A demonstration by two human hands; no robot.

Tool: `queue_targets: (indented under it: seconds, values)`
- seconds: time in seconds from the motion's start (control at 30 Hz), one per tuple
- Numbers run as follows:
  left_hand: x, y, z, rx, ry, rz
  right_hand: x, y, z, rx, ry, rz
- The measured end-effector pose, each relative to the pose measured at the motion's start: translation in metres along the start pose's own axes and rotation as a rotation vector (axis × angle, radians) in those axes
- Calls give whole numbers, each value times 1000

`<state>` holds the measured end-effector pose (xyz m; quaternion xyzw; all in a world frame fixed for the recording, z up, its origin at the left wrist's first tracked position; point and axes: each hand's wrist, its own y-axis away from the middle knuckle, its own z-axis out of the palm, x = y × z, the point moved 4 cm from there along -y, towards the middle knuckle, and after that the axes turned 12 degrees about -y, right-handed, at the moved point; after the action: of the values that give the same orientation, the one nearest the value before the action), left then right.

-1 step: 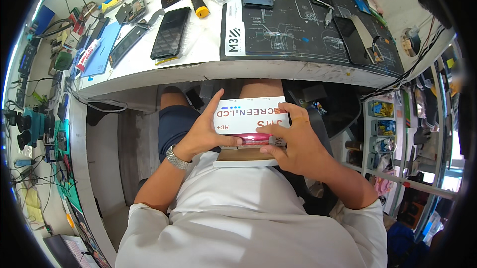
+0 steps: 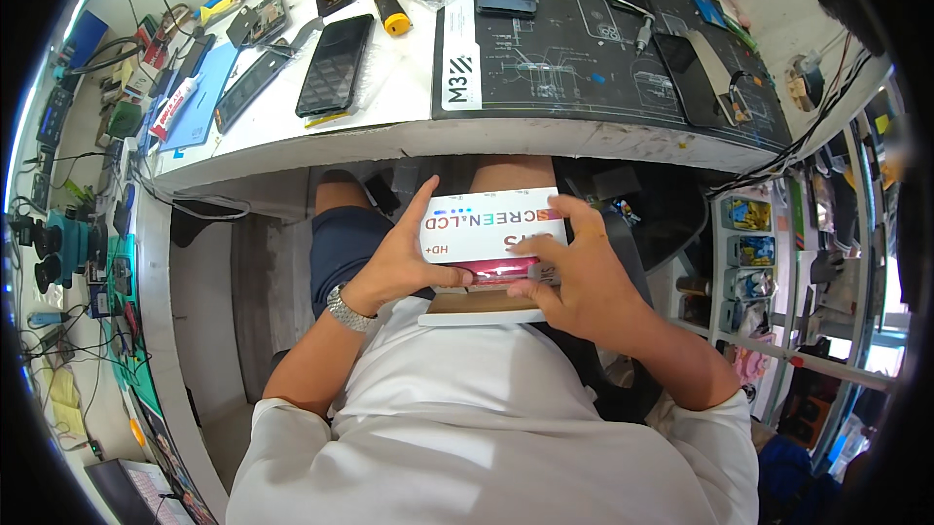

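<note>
Gripping a flat white box [image 2: 491, 223] over the lap, below the desk edge | left hand [image 2: 404, 257] curled around its left end, thumb up along the side | right hand [image 2: 574, 272] clasping its right end, fingers across the red near edge | black work mat [image 2: 603, 48] on the desk above.

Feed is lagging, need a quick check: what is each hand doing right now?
Left hand: closed on the left end of the white screen box.
Right hand: holding the box's right end, fingers at its lower edge.
</note>
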<state>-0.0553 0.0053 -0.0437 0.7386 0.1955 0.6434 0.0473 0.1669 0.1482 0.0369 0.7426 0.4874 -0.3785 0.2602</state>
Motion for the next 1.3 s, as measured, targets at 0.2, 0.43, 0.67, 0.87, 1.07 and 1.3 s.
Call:
queue_targets:
  seconds: [0.2,0.43,0.67,0.87,1.07,1.3]
  values:
    - [-3,-5,-9,-78,19,-11,1,-5,4,74,-19,91]
    - [-12,-14,-18,-100,232,-115,-5,-7,3,8,-37,-18]
    - [7,-30,-11,-53,173,-203,11,-12,7,39,72,-60]
    - [9,-36,-23,-200,227,-343,26,-21,-27,47,-172,23]
    - [-18,-50,-45,-439,295,-195,51,-30,-70,218,-52,-50]
    - [9,-54,-33,-430,178,-263,11,-38,-51,61,200,-423]
